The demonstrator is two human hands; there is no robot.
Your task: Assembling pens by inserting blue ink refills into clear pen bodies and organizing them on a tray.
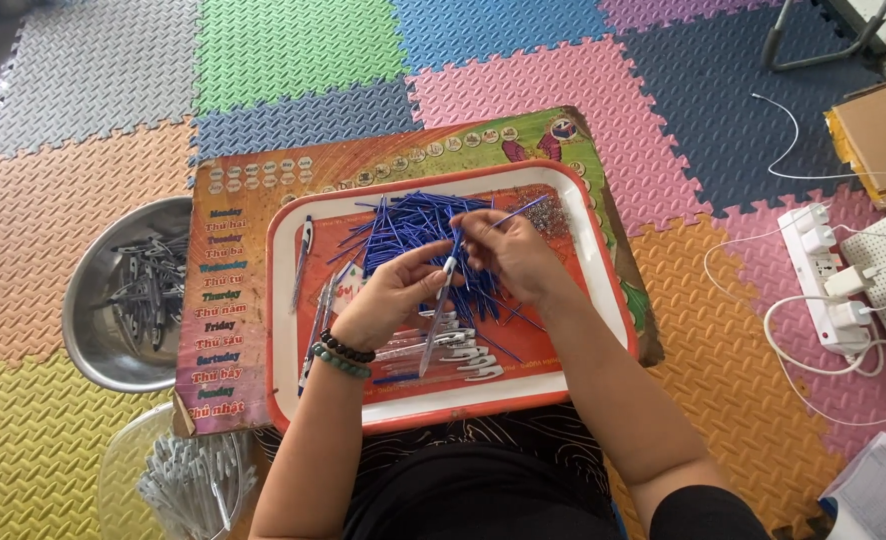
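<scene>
**Asker:** While the hands are working over the tray, what are they holding, and where?

**Describer:** Seen from above, the left hand [388,295] is pinching a clear pen barrel [439,318] near its upper end, fingers curled round it, with the barrel slanting down toward the person's lap. The right hand [508,255] is meeting it from the other side, fingertips pressed together on a thin blue refill [511,216] that is angling up and away to the right. Both are hovering just above the red tray [603,270], which is resting on a colourful printed board [233,300] laid on the foam floor mat [293,50].

**Asker:** How would these parts handle?

**Describer:** Judging by their look, they are very light. The refill seems thin and bendy, so gripping it close to the end being guided would be keeping it straight. The barrel looks stiff, smooth plastic, probably a little slippery, best held round its middle.

**Asker:** What is lying around the hands?

**Describer:** A heap of blue refills [413,225] is filling the tray's far half, and finished pens [453,355] are lying in a row below the hands. A metal bowl of clips [138,290] is sitting to the left, a clear container of barrels [188,480] nearer the person.

**Asker:** And the arms?

**Describer:** Both forearms are reaching forward from the lap, converging at the wrists; beaded bracelets [343,352] are circling the left wrist.
</scene>
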